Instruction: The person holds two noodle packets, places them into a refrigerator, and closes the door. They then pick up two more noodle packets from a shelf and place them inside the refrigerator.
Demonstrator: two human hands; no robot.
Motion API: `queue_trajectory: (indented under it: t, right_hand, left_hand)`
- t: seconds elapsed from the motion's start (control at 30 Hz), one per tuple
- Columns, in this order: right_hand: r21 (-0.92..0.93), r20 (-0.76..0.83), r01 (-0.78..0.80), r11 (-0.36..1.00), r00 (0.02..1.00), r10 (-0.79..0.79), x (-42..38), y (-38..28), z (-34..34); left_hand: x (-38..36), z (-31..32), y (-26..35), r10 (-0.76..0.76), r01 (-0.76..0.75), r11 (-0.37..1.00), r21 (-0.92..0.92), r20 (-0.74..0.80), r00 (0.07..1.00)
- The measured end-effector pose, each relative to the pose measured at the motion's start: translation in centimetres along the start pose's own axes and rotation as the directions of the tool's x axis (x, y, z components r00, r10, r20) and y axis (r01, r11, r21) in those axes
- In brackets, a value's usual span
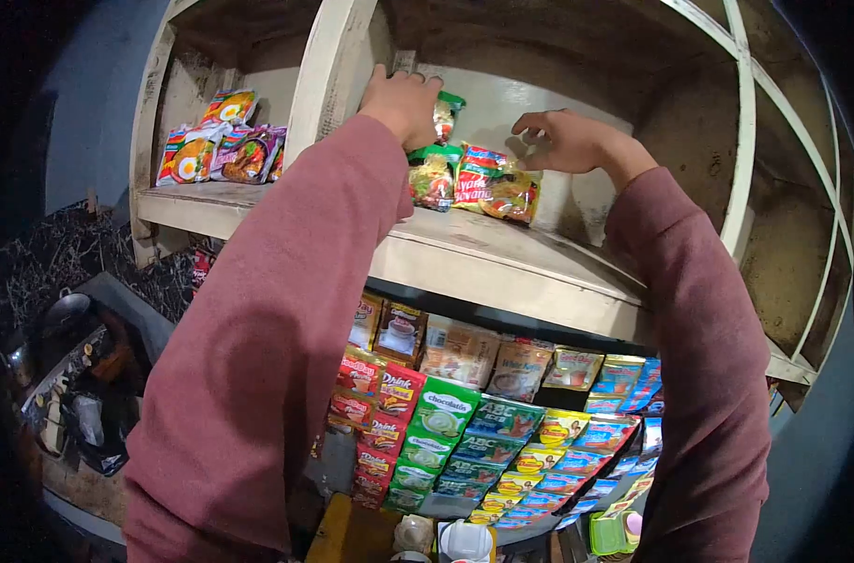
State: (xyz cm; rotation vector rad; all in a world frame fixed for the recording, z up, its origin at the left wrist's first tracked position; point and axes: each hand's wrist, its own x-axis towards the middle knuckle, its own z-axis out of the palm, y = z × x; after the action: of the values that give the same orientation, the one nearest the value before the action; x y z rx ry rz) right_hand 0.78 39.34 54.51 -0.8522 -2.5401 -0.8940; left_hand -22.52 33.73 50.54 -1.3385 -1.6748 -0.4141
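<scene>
Both arms reach up to a pale wooden shelf [502,266]. My left hand [402,101] is at the left side of the middle compartment, beside a green noodle packet [446,113]; whether it grips that packet cannot be made out. Below it stand another green packet [434,176], a red one [480,174] and a brownish one [513,195], side by side. My right hand [570,143] is just above and right of these packets, its fingers apart and curved, holding nothing.
More noodle packets [244,155] are stacked in the left compartment. Strips of drink sachets [446,422] hang below the shelf. White containers [465,542] and a green box [615,533] stand at the bottom. A pan [68,308] lies at the far left.
</scene>
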Motion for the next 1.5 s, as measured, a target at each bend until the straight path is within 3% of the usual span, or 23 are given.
queue_trajectory:
  t: [0.13, 0.27, 0.33, 0.57, 0.63, 0.77, 0.83, 0.97, 1.03, 1.17, 1.37, 1.5]
  right_hand:
    - [-0.034, 0.091, -0.01, 0.999, 0.996, 0.013, 0.5, -0.1, 0.9]
    - [0.018, 0.078, -0.028, 0.999, 0.997, 0.026, 0.8, -0.1, 1.7]
    - [0.009, 0.082, -0.003, 1.0, 0.997, 0.003, 0.8, -0.5, 2.0]
    - [0.002, 0.09, -0.026, 1.0, 0.996, 0.026, 0.1, -1.5, 1.8]
    - [-0.019, 0.068, -0.016, 1.0, 0.998, 0.017, 0.2, -1.3, 1.7]
    - [-0.042, 0.071, -0.019, 0.999, 0.997, 0.022, 0.3, -1.2, 1.8]
    - [-0.013, 0.077, -0.007, 1.0, 0.997, 0.008, 0.3, -1.2, 1.7]
    - [0.025, 0.044, -0.002, 1.0, 0.999, 0.001, -0.1, -1.2, 1.9]
    - [0.09, 0.054, -0.009, 0.996, 0.999, 0.004, 0.0, -1.1, 2.0]
    - [0.068, 0.08, 0.007, 0.998, 0.997, -0.012, -0.5, -1.1, 2.2]
    - [0.109, 0.047, -0.009, 0.994, 0.999, 0.004, -1.6, -1.0, 1.8]
    - [0.153, -0.088, -0.049, 0.987, 0.994, 0.063, -3.4, -0.1, 1.2]
  left_hand:
    - [0.2, -0.4, 0.1, 0.0, 0.0, 1.0, 0.029, 0.014, 1.0]
    - [-0.4, -0.9, 0.4, -0.006, 0.007, 0.999, 0.047, -0.017, 1.0]
    - [-0.1, -0.5, 0.3, -0.039, 0.045, 0.998, 0.037, -0.154, 0.987]
    - [-0.1, -0.3, 0.2, -0.02, 0.017, 1.0, -0.016, -0.221, 0.975]
    - [-0.2, -0.1, 0.3, 0.0, -0.007, 1.0, -0.021, -0.317, 0.948]
    - [-0.5, -0.7, 0.4, -0.006, -0.017, 0.994, -0.104, -0.213, 0.977]
    - [-0.7, -0.2, 0.3, 0.031, -0.076, 0.991, -0.111, -0.361, 0.932]
    - [-0.7, 0.0, 0.3, 0.057, -0.107, 0.988, -0.114, -0.38, 0.923]
    - [-0.4, 0.7, 0.2, 0.074, -0.143, 0.985, -0.099, -0.505, 0.86]
    - [-0.1, 0.7, 0.4, 0.076, -0.17, 0.979, -0.112, -0.573, 0.816]
    - [-0.4, -0.6, 1.3, 0.019, -0.23, 0.935, -0.272, -0.607, 0.794]
    - [-0.8, -1.3, 1.8, -0.046, -0.237, 0.865, -0.443, -0.541, 0.84]
